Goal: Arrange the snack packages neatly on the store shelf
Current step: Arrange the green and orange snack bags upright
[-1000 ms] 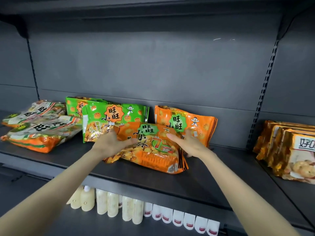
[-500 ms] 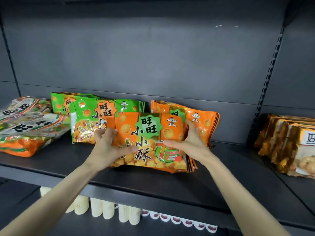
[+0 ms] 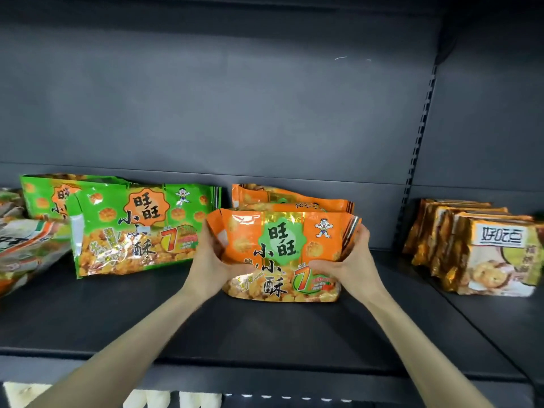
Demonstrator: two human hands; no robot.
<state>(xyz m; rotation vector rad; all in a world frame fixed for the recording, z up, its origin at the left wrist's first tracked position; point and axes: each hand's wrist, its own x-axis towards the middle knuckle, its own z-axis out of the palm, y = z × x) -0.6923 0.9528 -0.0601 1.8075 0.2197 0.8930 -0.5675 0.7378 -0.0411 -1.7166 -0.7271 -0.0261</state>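
In the head view, the person's two hands are clamped on one orange snack package [image 3: 282,254], one at each side edge. The left hand [image 3: 210,260] grips the package's left edge with its thumb across the lower front. The right hand [image 3: 350,257] holds the right edge in the same way. The package stands upright with its printed face towards the camera and its bottom edge on the dark shelf [image 3: 265,328], near the middle. Just behind it, more orange packages [image 3: 288,198] lean against the grey back panel [image 3: 235,113]. To the left, green packages [image 3: 138,231] of the same brand stand in a row, slightly tilted, beside the left hand. Further left, other packages [image 3: 26,240] lie flat in a pile at the frame edge. Well apart on the right, past a slotted upright rail [image 3: 421,136], gold biscuit packages [image 3: 485,251] stand in a row. White bottles [image 3: 176,400] show below the shelf's front edge.
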